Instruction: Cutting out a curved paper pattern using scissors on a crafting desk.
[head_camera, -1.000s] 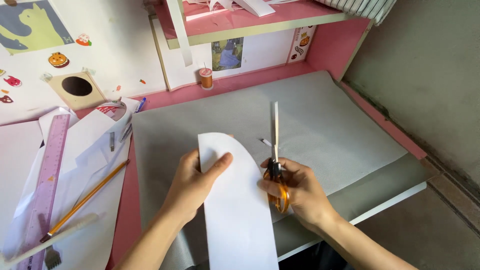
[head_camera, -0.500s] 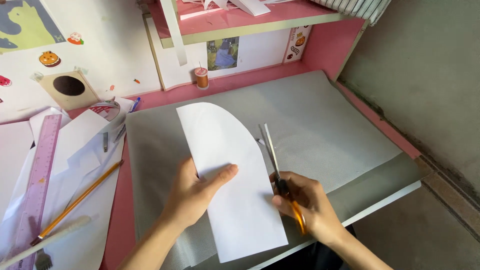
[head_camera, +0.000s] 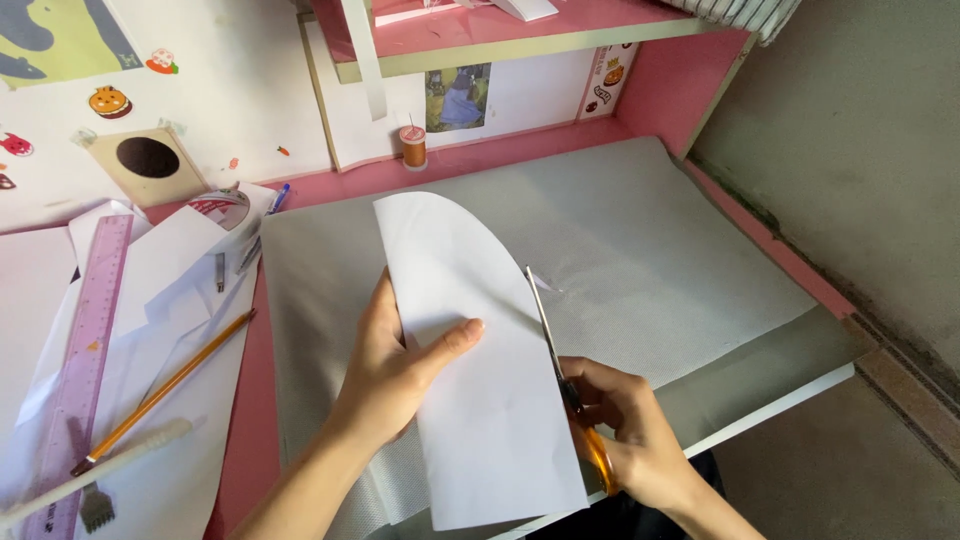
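The left hand grasps the white paper piece at its 9 o'clock edge over the grey sheet; the right hand grips orange-handled scissors, blades at the paper's 3 o'clock edge.

A white paper piece with a rounded top is held above grey fabric, orange-handled scissors along its right edge.

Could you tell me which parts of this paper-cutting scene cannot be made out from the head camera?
- Scissors: the lower handle loops are covered by the right hand.
- White paper piece: the left hand covers part of its left edge; whether the blades have closed on its right edge cannot be told.
- Grey sheet: its middle lies under the paper.
- Purple ruler: markings too small, lower end cut by the frame.
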